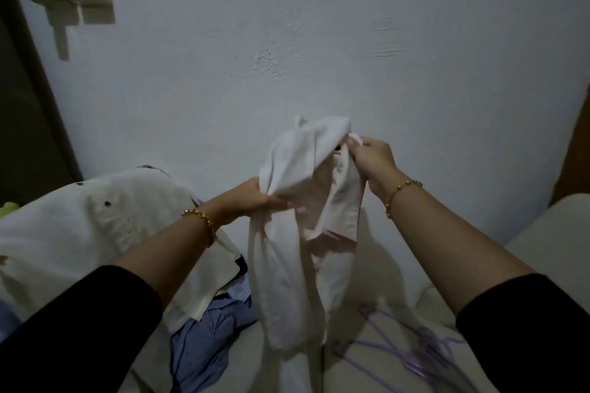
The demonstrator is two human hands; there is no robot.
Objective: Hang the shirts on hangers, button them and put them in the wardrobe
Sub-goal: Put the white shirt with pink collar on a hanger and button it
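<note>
A pale pink shirt (297, 233) hangs bunched in the air in front of the wall, its lower part trailing down onto the bed. My left hand (255, 198) grips a fold of it at the left side. Higher up, my right hand (370, 153) pinches the fabric near the collar. Several purple hangers (412, 351) lie tangled on the bed at the lower right, below my right arm. A blue patterned shirt (204, 338) lies crumpled under my left arm.
A cream garment with dark buttons (95, 226) is spread over a pile at the left. The light bedsheet (526, 242) stretches to the right. A plain white wall (319, 41) is close ahead, with a dark door frame (28, 105) at the left.
</note>
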